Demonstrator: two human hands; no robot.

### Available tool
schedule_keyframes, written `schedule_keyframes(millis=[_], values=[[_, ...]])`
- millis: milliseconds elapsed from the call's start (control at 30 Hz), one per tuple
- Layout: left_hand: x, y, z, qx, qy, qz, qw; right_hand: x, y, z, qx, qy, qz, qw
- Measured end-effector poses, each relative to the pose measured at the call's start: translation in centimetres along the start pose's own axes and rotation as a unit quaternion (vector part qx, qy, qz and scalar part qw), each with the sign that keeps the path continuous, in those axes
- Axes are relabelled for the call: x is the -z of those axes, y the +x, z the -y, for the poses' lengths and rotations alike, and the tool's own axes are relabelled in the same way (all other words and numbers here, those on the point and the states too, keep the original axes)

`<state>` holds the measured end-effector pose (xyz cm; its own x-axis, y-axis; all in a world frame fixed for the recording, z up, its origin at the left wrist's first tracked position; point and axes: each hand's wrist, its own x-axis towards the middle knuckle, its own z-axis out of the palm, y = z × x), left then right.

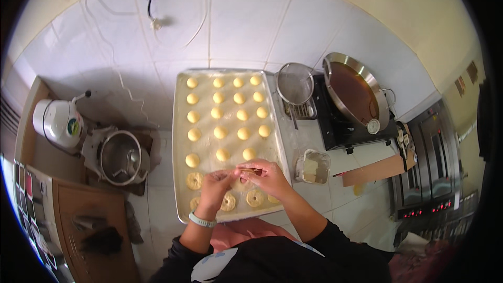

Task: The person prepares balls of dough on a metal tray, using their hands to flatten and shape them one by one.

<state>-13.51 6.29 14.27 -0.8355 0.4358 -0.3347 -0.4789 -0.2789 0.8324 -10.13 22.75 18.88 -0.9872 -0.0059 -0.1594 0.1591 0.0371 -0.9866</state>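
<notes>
Over the near part of a large metal baking tray [179,126], my left hand [214,187] and my right hand [268,177] meet with their fingertips closed. Between them is a piece of dough [250,171], seen mostly edge-on and partly covered by my fingers. Round yellow dough balls [220,132] stand in rows across the tray's middle and far side. Near my wrists lie several flattened dough rings with a hole in the centre, such as one dough ring [255,197] beside my right wrist and another dough ring [194,181] left of my left hand.
A tub of pale flour [313,167] sits right of the tray. Beyond it are a strainer [295,85] and a wide pan of brown oil [352,91] with a thermometer, on a black stove [327,126]. A mixer bowl [121,158] is at left; an oven [427,162] stands at right.
</notes>
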Motion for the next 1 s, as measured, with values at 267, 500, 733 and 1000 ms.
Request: schedule_keyframes(millis=[267, 500, 733, 1000], values=[[0.0, -0.5, -0.2, 0.019, -0.006, -0.014, 1.0, 0.0, -0.2, -1.1, -0.009, 0.019, 0.011, 1.0], [-1.8, -0.1, -1.1, 0.048, 0.006, -0.006, 0.999, 1.8, -0.4, -1.7, -0.03, 0.049, -0.011, 0.998], [-2.4, 1.1, 0.9, 0.039, -0.019, -0.024, 0.999, 3.0, -1.0, -3.1, -0.043, 0.092, -0.032, 0.994], [-2.7, 2.0, 2.6, 0.098, -0.004, -0.017, 0.995, 3.7, -2.2, -4.2, -0.061, 0.09, -0.063, 0.992]])
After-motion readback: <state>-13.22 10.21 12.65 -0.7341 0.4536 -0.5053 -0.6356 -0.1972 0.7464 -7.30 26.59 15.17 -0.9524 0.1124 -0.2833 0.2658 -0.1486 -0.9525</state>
